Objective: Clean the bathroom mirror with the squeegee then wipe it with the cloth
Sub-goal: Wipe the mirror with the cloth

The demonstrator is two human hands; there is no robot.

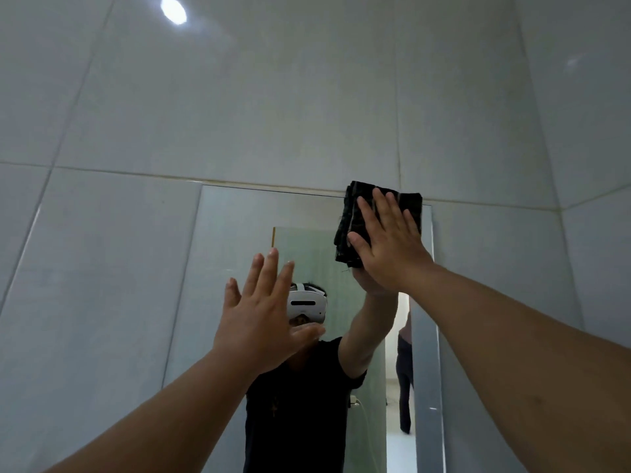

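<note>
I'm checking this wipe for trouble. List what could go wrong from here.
1. The right hand presses the folded dark cloth with a flat palm at the mirror's top right corner; with no real grip, the cloth may slip and fall.
2. The bare left hand appears to rest on the glass and could leave smudges.
3. Both arms reach high, so the lower mirror may get missed.

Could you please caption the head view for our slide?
Right hand presses folded dark cloth against mirror's top corner.
</note>
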